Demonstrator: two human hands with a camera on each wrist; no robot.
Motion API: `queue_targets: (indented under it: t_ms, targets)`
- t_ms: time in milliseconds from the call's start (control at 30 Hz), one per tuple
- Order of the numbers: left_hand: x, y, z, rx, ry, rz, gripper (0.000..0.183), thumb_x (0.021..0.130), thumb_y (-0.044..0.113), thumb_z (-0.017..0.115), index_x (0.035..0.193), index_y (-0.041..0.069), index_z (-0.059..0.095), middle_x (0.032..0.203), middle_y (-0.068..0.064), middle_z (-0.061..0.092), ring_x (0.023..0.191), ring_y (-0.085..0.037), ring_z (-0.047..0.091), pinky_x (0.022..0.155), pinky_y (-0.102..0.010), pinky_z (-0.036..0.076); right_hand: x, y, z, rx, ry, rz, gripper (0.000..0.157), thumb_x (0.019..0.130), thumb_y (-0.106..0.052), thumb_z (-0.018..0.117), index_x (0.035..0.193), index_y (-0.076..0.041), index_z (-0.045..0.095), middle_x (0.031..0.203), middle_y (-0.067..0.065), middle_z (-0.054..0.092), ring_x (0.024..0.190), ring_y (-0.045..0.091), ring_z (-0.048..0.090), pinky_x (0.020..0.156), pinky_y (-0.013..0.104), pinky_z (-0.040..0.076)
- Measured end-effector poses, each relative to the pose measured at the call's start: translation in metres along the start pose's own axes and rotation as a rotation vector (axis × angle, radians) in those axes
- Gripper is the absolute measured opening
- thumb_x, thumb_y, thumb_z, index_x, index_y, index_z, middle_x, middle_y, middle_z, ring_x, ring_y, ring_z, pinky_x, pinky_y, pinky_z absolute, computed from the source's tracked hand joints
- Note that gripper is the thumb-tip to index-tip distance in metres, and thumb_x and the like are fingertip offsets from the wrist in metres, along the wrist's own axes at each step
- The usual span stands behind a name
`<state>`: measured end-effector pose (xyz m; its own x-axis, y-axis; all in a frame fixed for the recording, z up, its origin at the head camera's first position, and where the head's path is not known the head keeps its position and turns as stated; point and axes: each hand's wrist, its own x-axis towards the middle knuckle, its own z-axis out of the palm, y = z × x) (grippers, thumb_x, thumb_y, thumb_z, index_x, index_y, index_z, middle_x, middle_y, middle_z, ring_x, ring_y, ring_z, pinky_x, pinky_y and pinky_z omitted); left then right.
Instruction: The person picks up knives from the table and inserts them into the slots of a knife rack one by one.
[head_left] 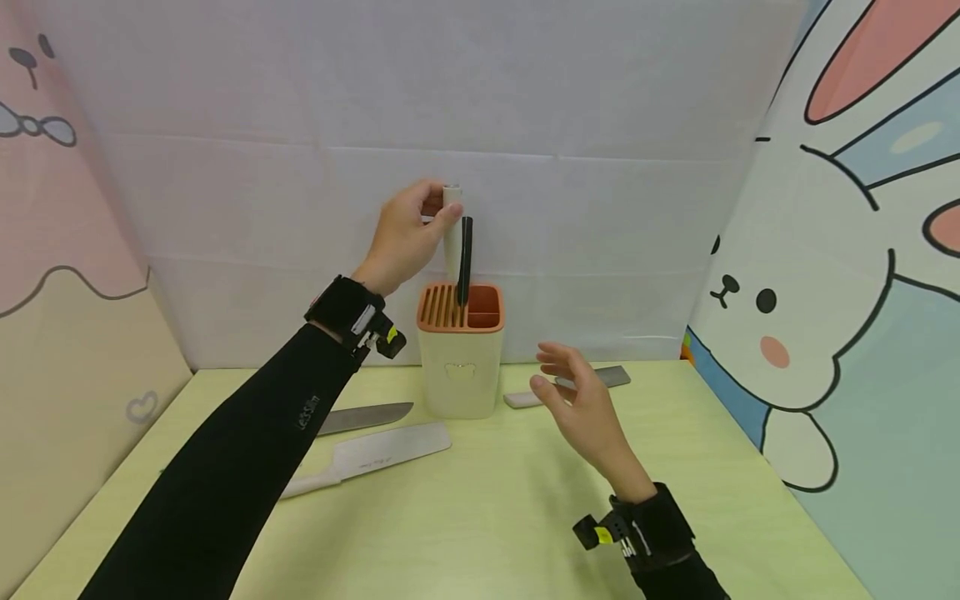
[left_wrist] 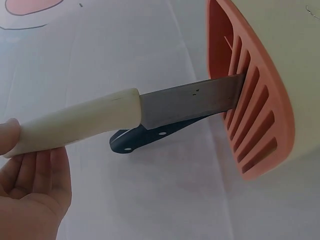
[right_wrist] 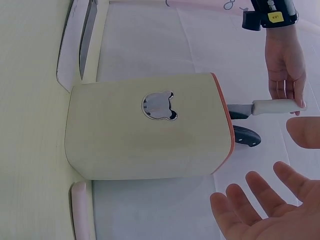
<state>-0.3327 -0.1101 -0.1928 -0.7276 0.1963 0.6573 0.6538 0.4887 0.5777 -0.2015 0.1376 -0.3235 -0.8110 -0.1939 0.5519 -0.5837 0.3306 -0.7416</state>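
Observation:
My left hand grips the upper end of a white-handled knife. In the left wrist view, the lower part of its blade sits in a slot of the cream knife holder, and some blade still shows above the orange slotted top. Beside it, a black-handled knife stands in the holder. My right hand hovers to the right of the holder with fingers spread and relaxed, holding nothing. Behind it lies a pale-handled knife, partly hidden by the hand.
Left of the holder, a cleaver and another knife blade lie on the pale yellow table; my left sleeve covers part of them. A white sheet hangs behind. Cartoon-printed panels flank both sides.

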Motion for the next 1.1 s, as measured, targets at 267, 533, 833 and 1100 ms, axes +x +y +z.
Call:
queue_targets:
  t_ms: [267, 533, 833, 1100]
  targets:
    - [-0.005, -0.008, 0.006, 0.015, -0.025, -0.021, 0.028, 0.097, 0.03, 0.059, 0.12, 0.014, 0.058, 0.107, 0.005, 0.06, 0.095, -0.004, 0.054, 0.085, -0.021, 0.046, 0.0, 0.001, 0.0, -0.003, 0.001, 0.004, 0.043, 0.094, -0.003, 0.06, 0.134, -0.002, 0.045, 0.124, 0.018, 0.055, 0.111, 0.032, 0.054, 0.091, 0.05, 0.047]
    - [-0.009, -0.016, 0.012, -0.004, -0.04, -0.038, 0.025, 0.097, 0.027, 0.059, 0.118, 0.014, 0.058, 0.104, 0.006, 0.059, 0.092, -0.005, 0.053, 0.083, -0.022, 0.046, 0.0, 0.001, 0.0, -0.006, 0.001, 0.003, 0.043, 0.094, -0.004, 0.06, 0.135, -0.003, 0.045, 0.125, 0.018, 0.054, 0.112, 0.031, 0.054, 0.091, 0.049, 0.047]
    - [-0.014, -0.028, 0.018, 0.002, -0.059, -0.065, 0.025, 0.097, 0.028, 0.059, 0.117, 0.014, 0.058, 0.104, 0.005, 0.058, 0.092, -0.005, 0.053, 0.084, -0.023, 0.046, 0.0, 0.002, -0.001, -0.001, 0.003, 0.011, 0.043, 0.094, -0.005, 0.061, 0.134, -0.004, 0.045, 0.126, 0.017, 0.054, 0.112, 0.03, 0.054, 0.091, 0.049, 0.047]
    - [-0.017, -0.03, 0.02, -0.014, -0.078, -0.08, 0.024, 0.098, 0.027, 0.058, 0.117, 0.013, 0.058, 0.103, 0.004, 0.058, 0.092, -0.007, 0.053, 0.083, -0.024, 0.046, 0.0, 0.002, -0.001, 0.003, -0.003, 0.007, 0.044, 0.094, -0.005, 0.06, 0.135, -0.002, 0.044, 0.126, 0.017, 0.053, 0.112, 0.03, 0.053, 0.091, 0.049, 0.047]
